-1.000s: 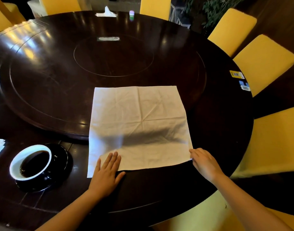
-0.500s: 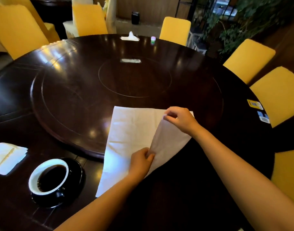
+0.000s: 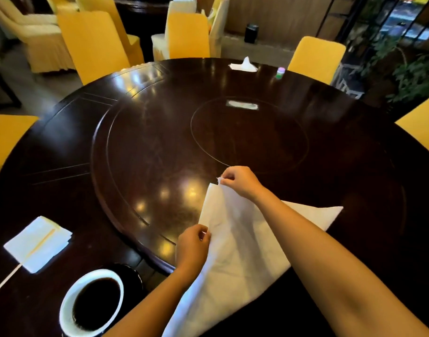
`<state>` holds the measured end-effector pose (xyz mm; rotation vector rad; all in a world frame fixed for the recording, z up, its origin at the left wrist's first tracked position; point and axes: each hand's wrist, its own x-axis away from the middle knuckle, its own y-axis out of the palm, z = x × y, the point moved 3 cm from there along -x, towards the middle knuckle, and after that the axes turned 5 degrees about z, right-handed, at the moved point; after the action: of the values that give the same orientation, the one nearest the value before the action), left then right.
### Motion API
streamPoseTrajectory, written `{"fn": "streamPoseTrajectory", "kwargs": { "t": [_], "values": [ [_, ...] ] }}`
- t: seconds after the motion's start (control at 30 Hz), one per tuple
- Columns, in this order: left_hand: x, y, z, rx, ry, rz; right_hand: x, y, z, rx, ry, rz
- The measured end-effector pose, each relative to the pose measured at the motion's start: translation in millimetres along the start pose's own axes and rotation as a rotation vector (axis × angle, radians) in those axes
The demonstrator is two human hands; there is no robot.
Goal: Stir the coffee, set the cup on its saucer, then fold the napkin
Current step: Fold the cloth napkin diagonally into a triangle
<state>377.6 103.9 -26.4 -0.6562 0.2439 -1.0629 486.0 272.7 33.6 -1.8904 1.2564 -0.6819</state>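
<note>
A white cloth napkin (image 3: 235, 251) lies folded over on the dark round table (image 3: 62, 147), its far edge on the raised turntable. My right hand (image 3: 240, 182) pinches its far corner, and my left hand (image 3: 192, 246) pinches its left edge nearer me. A white-rimmed cup of black coffee (image 3: 91, 302) stands on a dark saucer (image 3: 133, 273) at the lower left, just left of my left forearm. A pale stir stick (image 3: 26, 256) rests across a small folded paper napkin (image 3: 38, 243) further left.
The raised turntable (image 3: 160, 154) fills the table's middle. A tissue pack (image 3: 243, 65) and a small green bottle (image 3: 280, 72) sit at the far edge. Yellow chairs (image 3: 94, 45) ring the table, with plants at the far right.
The napkin lay flat under both hands. My right hand lifted its near right corner and carried it across to the far side; my left hand shifted to pinch the left edge. The view tilted up.
</note>
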Motion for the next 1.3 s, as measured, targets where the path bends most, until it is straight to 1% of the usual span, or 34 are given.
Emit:
{"fn": "streamPoseTrajectory", "kwargs": {
  "t": [0.1,0.2,0.27,0.37,0.57,0.73,0.83,0.9,0.93,1.0,1.03,1.07,1.1,1.17,1.2,1.23,1.3],
  "values": [
    [-12,4,-8,-0.075,0.019,0.035,-20,25,8,0.1,0.012,-0.048],
    [-16,7,-12,-0.122,0.057,0.044,-31,44,17,0.124,0.029,-0.07],
    [-18,7,-14,-0.142,0.084,0.063,-34,53,20,0.148,0.006,-0.066],
    [-20,7,-14,-0.166,0.104,0.087,-36,59,21,0.128,-0.005,-0.01],
    [-27,4,-13,-0.21,0.137,0.078,-38,66,26,0.072,-0.003,0.082],
    [-31,5,-12,-0.265,0.129,0.038,-40,70,29,0.159,-0.02,0.144],
    [-30,6,-8,-0.319,0.146,0.061,-37,66,28,0.167,0.034,0.191],
    [-28,10,-1,-0.326,0.205,0.123,-29,58,26,0.055,0.055,0.235],
    [-26,15,4,-0.327,0.268,0.137,-19,53,25,-0.033,0.048,0.238],
    [-21,32,13,-0.364,0.452,0.108,8,46,24,-0.182,-0.027,0.182],
    [-18,43,14,-0.412,0.535,0.055,25,45,25,-0.202,-0.091,0.133],
    [-18,53,13,-0.481,0.583,0.0,42,46,27,-0.178,-0.153,0.072],
    [-18,60,8,-0.554,0.592,-0.045,58,50,32,-0.108,-0.204,-0.002],
    [-20,68,-3,-0.637,0.586,-0.078,86,61,50,0.103,-0.259,-0.145],
    [-20,70,-7,-0.649,0.586,-0.075,95,65,62,0.212,-0.274,-0.172],
    [-21,71,-9,-0.654,0.577,-0.074,100,66,73,0.298,-0.286,-0.159],
    [-21,73,-10,-0.657,0.561,-0.062,103,60,89,0.38,-0.273,-0.107]
  ]
}}
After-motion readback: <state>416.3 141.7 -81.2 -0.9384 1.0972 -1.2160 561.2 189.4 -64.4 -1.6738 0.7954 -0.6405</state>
